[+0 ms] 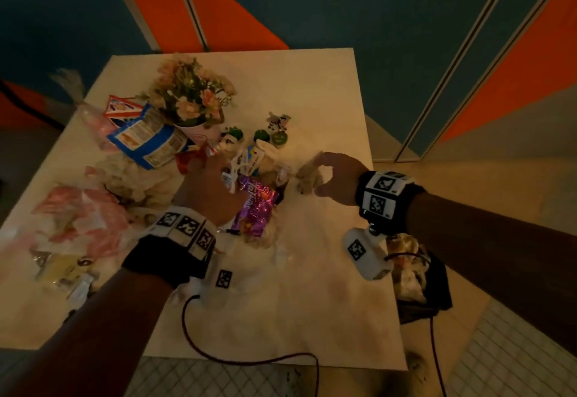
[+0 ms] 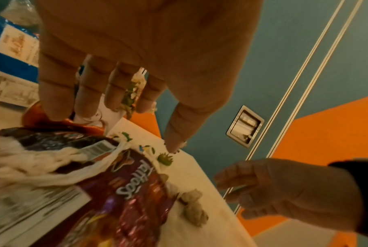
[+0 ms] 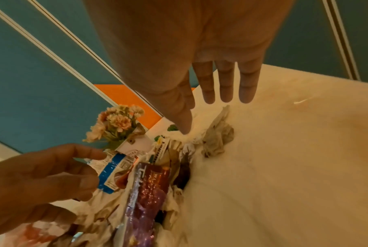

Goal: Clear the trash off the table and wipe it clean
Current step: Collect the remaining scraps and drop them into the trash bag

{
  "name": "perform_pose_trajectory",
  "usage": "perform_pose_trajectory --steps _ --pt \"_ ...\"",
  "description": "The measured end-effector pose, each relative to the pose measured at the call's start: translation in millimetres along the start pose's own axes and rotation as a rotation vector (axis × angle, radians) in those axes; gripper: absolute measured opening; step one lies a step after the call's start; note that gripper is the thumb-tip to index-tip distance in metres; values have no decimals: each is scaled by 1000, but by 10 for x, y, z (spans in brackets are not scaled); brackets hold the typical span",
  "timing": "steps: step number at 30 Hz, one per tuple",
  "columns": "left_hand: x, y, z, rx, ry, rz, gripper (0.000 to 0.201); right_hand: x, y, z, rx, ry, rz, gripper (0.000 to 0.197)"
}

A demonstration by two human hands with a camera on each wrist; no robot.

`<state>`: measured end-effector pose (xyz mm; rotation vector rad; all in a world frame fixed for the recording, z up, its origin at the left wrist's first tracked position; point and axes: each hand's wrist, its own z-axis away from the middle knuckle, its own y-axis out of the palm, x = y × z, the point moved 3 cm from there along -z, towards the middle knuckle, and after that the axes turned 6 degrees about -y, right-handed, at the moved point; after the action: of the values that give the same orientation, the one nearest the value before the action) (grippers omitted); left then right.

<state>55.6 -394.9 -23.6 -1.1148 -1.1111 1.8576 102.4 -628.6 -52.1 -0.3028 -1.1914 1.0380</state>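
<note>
A pile of trash covers the left and middle of the white table [image 1: 312,296]. A shiny purple snack wrapper [image 1: 256,206] [image 2: 136,192] [image 3: 144,192] lies among crumpled white tissues. My left hand [image 1: 215,171] [image 2: 134,127] hovers over the wrapper's far end with fingers spread and straight, gripping nothing. Right of the pile lies a crumpled greyish tissue [image 1: 307,176] [image 2: 193,207] [image 3: 218,135]. My right hand [image 1: 317,177] [image 3: 206,115] arches just above it, thumb pointing down beside it, and holds nothing.
A flower pot [image 1: 190,99] and small figurines [image 1: 278,128] stand at the back. A blue and white snack bag [image 1: 146,140] leans by the pot. Pink plastic bags [image 1: 84,218] lie at the left. A black-lined bin [image 1: 415,278] sits off the table's right edge.
</note>
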Motion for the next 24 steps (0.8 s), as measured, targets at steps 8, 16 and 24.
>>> perform_pose_trajectory --steps 8,16,24 --pt "59 393 -93 204 0 -243 117 166 388 -420 45 91 281 68" --pt "61 506 -71 134 9 -153 78 367 665 -657 135 44 308 88" --pt "370 408 -119 65 52 172 53 538 836 -790 128 49 328 59"
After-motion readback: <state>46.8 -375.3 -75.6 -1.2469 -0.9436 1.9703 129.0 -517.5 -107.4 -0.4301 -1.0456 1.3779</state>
